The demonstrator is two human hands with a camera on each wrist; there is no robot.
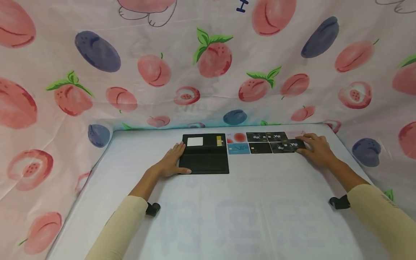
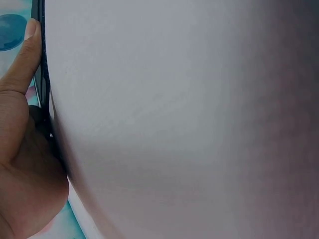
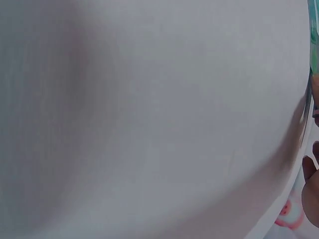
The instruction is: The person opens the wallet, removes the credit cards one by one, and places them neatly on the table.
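Note:
A black wallet lies unfolded on the white table, with a white card and a small yellow piece in its upper half. My left hand rests along the wallet's left edge, fingers straight and thumb over the lower corner. To the right lie two rows of cards, among them a blue VIP card, a plain black card and several black Vip cards. The rightmost black Vip card sits between the thumb and fingers of my right hand, overlapping its neighbour. Both wrist views show mostly white tabletop.
A card with red fruit lies in the upper row, and a pale pink card is partly behind the right fingers. Fruit-print cloth hangs behind and beside the table. Each sleeve cuff has a black device near it.

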